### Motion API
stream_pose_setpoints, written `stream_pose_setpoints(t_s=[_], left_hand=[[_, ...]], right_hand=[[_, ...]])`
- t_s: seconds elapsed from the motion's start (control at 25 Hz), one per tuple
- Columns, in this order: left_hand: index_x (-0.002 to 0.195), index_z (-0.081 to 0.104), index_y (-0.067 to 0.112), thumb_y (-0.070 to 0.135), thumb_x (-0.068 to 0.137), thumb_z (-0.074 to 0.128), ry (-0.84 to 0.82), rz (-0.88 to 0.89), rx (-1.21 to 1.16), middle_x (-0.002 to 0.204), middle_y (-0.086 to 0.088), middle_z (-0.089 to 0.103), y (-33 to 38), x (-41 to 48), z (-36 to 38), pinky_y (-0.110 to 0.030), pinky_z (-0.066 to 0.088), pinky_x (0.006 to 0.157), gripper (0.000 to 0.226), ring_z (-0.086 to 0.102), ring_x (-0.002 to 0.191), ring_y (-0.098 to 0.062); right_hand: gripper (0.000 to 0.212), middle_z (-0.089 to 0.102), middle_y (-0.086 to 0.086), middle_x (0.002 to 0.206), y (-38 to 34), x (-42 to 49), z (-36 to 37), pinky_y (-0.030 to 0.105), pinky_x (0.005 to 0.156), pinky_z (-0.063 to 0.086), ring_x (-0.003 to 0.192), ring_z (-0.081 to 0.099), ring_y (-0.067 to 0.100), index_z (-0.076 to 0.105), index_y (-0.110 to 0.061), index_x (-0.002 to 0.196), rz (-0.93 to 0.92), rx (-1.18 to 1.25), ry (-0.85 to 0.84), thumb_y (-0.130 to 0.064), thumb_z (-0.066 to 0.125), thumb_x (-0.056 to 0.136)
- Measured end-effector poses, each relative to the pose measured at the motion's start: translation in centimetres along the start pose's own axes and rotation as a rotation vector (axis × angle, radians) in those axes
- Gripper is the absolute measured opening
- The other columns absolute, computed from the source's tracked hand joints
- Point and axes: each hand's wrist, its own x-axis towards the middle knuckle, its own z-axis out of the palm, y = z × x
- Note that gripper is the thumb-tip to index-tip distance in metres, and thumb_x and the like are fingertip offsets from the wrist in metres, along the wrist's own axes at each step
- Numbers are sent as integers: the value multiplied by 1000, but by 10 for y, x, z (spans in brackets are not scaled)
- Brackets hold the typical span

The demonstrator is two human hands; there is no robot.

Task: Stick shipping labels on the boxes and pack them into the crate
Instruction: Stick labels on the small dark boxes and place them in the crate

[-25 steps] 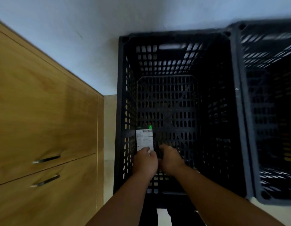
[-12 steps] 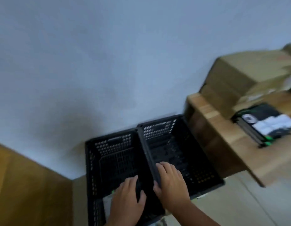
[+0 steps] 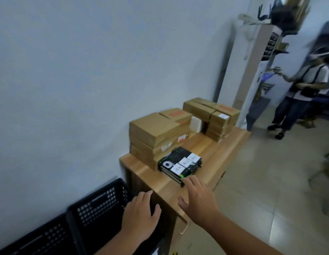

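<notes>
A stack of flat black boxes (image 3: 180,163) with white labels on top lies on a wooden table (image 3: 211,150). My right hand (image 3: 198,197) hovers over the table's near end, fingers spread, fingertips close to the stack's front corner, holding nothing. My left hand (image 3: 141,216) is open and empty above the right-hand black crate (image 3: 97,201). A second black crate (image 3: 40,236) stands to its left along the wall. Their insides are hidden from here.
Brown cardboard cartons (image 3: 156,131) are piled at the table's back against the wall, with more cartons (image 3: 213,115) at its far end. Another person (image 3: 300,92) stands at the far right by a tall white cabinet (image 3: 252,70). Tiled floor lies to the right.
My view swung up and right from the crates to the table. Both hands lifted out of the crate, leaving the labelled box there. My right hand moved toward the black boxes.
</notes>
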Motion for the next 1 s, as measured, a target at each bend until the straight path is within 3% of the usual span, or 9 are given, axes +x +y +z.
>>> stream_pose_setpoints(t_s=[0.16, 0.32, 0.56, 0.68, 1.0], left_hand=[[149, 38, 30, 57, 98, 40, 15, -61, -74, 143, 15, 47, 93, 38, 37, -30, 38, 107, 58, 47, 129, -9], [149, 38, 34, 55, 97, 41, -7, -86, -119, 143, 18, 45, 140, 70, 71, -28, 36, 109, 56, 46, 131, -8], [142, 45, 34, 52, 95, 46, 16, -217, -162, 136, 17, 50, 136, 157, 107, -30, 41, 103, 50, 49, 128, -8], [142, 45, 33, 51, 97, 48, 32, -294, -223, 139, 17, 48, 126, 204, 124, -30, 43, 101, 48, 49, 129, -7], [140, 46, 32, 51, 97, 45, 82, -294, -87, 129, 17, 53, 145, 288, 159, -23, 41, 97, 47, 51, 120, -5]], right_hand=[[56, 47, -11, 137, 115, 0, -21, 24, 102, 42, 125, 47, 10, 43, -28, 143, 83, 34, -28, -49, 56, 92], [59, 46, -14, 139, 189, 17, -20, 19, 96, 39, 125, 49, 8, 42, -30, 144, 80, 51, -85, -52, 55, 92], [56, 54, -9, 133, 240, 104, 19, 27, 96, 44, 122, 54, 15, 52, -25, 137, 46, 111, -159, -45, 65, 86], [57, 49, -15, 134, 263, 151, 40, 23, 99, 41, 125, 48, 8, 45, -31, 140, 16, 94, -211, -51, 59, 88], [53, 53, -13, 128, 305, 256, 92, 24, 96, 45, 120, 54, 9, 52, -28, 133, 9, 210, -333, -47, 67, 85]])
